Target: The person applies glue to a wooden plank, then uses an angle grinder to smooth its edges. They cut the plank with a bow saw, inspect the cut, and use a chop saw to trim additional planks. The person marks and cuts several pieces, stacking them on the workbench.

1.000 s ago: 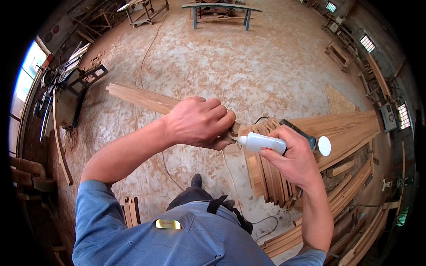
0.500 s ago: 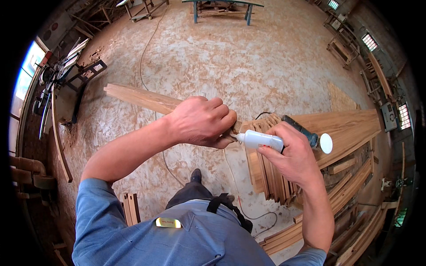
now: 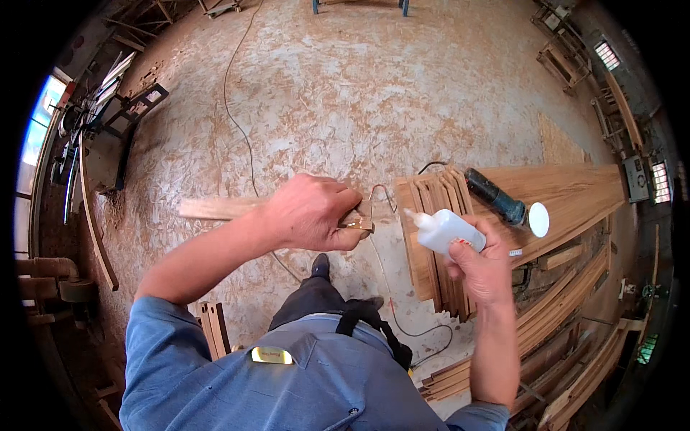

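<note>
My left hand (image 3: 313,214) is closed round a wooden strip (image 3: 219,208) near its right end. The strip's long part runs off to the left behind my forearm, and its cut end shows past my fingers. In my right hand (image 3: 483,262) is a white squeeze bottle (image 3: 447,230), its nozzle pointing up and left, apart from the strip. Below and beyond the bottle, several shaped wooden pieces (image 3: 431,194) stand in a row on a wide wooden board (image 3: 575,187). A dark blue angle grinder (image 3: 496,197) with a pale round disc (image 3: 537,220) lies beside them.
Stacked lumber (image 3: 553,309) lies at the lower right. More upright wooden strips (image 3: 213,330) stand by my left side. A cable (image 3: 249,151) crosses the dusty floor (image 3: 345,108). A machine (image 3: 100,154) stands at the left, with a long curved wooden piece (image 3: 95,215) near it.
My right hand has drawn the bottle away from the strip's end, rightward and slightly down. The strip has turned closer to level in my left hand, exposing its end.
</note>
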